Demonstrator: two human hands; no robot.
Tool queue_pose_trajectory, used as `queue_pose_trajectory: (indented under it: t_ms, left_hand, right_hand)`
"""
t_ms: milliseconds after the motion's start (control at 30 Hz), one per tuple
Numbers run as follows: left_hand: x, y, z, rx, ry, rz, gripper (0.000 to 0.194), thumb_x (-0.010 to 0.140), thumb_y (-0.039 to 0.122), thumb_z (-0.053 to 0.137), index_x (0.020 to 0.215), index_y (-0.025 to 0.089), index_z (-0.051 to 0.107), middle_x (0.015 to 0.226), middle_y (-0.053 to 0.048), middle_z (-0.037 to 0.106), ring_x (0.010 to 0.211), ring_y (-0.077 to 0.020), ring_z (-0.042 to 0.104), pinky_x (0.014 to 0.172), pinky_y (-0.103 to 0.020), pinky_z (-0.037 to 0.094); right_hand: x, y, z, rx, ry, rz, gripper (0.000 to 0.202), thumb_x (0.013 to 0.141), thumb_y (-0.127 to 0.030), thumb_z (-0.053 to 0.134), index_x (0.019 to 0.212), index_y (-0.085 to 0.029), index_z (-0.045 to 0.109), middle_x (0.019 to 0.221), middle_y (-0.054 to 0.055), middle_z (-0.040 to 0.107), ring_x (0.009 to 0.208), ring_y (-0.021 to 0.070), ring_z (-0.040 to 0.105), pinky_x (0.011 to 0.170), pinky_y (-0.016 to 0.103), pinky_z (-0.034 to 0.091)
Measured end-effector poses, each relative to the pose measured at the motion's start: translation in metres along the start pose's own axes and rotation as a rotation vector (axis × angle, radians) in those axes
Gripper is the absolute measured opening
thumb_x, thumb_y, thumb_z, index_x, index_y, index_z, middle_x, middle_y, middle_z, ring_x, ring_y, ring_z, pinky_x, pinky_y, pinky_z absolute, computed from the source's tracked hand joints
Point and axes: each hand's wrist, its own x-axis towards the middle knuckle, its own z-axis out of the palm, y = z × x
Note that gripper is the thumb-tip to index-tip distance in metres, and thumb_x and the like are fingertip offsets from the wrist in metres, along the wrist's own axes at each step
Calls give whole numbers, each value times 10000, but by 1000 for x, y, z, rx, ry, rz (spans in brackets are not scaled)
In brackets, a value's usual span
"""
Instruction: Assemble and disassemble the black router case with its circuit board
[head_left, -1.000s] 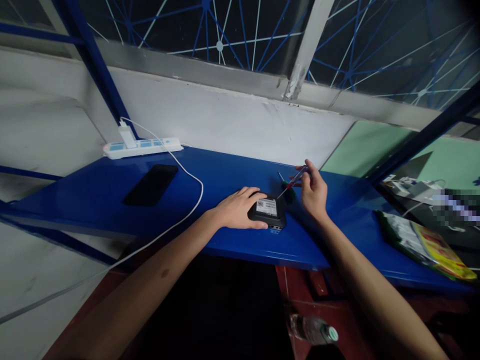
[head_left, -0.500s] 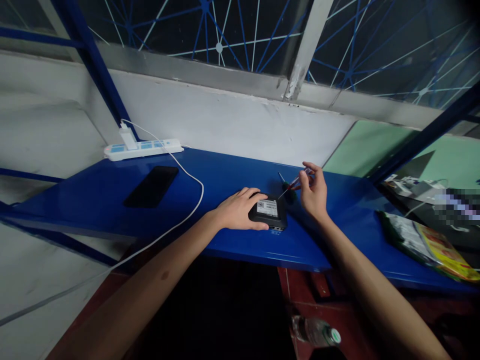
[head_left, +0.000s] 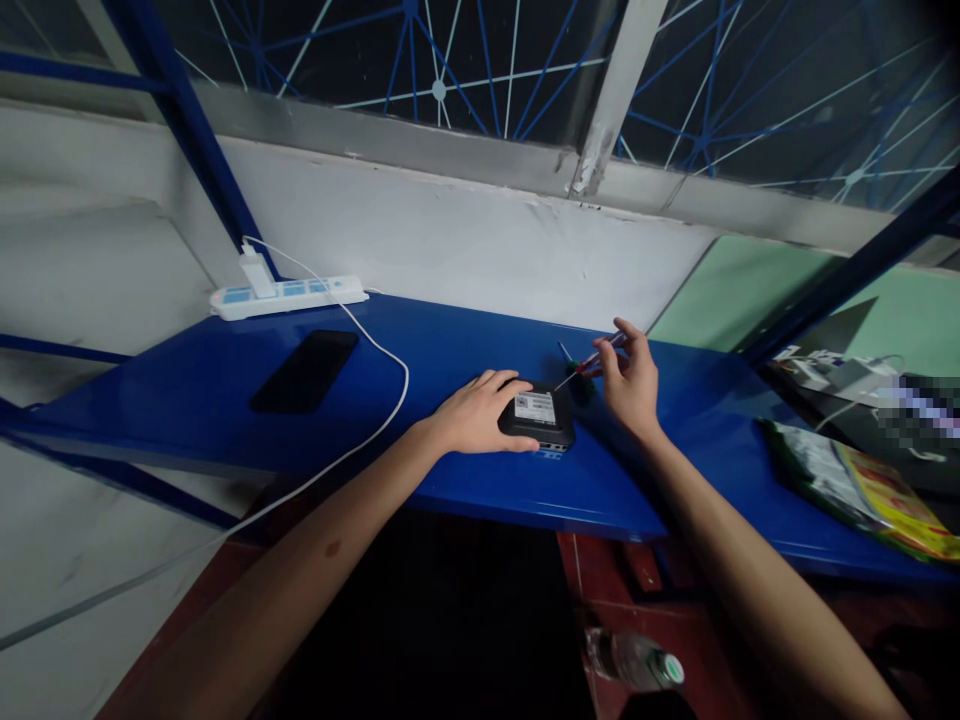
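Observation:
A black box (head_left: 559, 432) with ports on its near side and a white label on top rests on the blue table (head_left: 495, 500). My left hand (head_left: 480, 415) grips it from the left, fingers over the far edge and thumb along the near side. My right hand (head_left: 630, 375) holds a thin screwdriver (head_left: 591, 363) slantwise, its shaft pointing down-left to the box's far right corner. Whether the tip touches the box is too small to tell. Just behind the screwdriver lies another tool (head_left: 567, 352) with a dark green part, partly hidden.
On the left are a black phone (head_left: 305, 372), a white power strip (head_left: 345, 290) and a white cable (head_left: 406, 375) crossing the table. To the right lies a colourful packet (head_left: 855, 485). A plastic bottle (head_left: 634, 660) is on the floor below.
My right hand has shifted slightly, and the screwdriver now leans flatter, its tip a little farther back and left. My left hand stays on the box.

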Motion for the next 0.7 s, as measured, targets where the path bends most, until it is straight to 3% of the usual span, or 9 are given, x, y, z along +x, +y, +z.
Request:
queue_pose_trajectory:
  t_ms: [300, 400, 700]
  left_hand:
    - [0, -1, 0, -13, 36, -14, 910, 746, 793, 586, 1466, 267, 399, 1577, -131, 340, 1406, -396, 354, 1106, -584, 360]
    - [1, -1, 0, 8, 56, -48, 893, 773, 789, 564, 1464, 247, 404, 1588, -142, 321, 1410, -403, 347, 1114, -580, 350]
    - [3, -2, 1, 34, 94, -82, 846, 790, 777, 561, 1437, 247, 435, 1573, -129, 347, 1378, -411, 392, 1106, -576, 356]
  right_hand:
    - [1, 0, -2, 46, 52, -4, 512, 920, -449, 557, 1391, -270, 471, 993, 51, 664, 602, 153, 643, 572, 352, 582]
    - [0, -5, -2, 63, 23, -7, 526, 918, -436, 568, 1404, -278, 447, 971, 41, 665, 586, 146, 631, 575, 346, 576]
    - [-7, -18, -1, 61, -81, 17, 420, 910, -437, 597, 1285, -249, 574, 854, 24, 696, 635, 164, 661, 613, 342, 558]
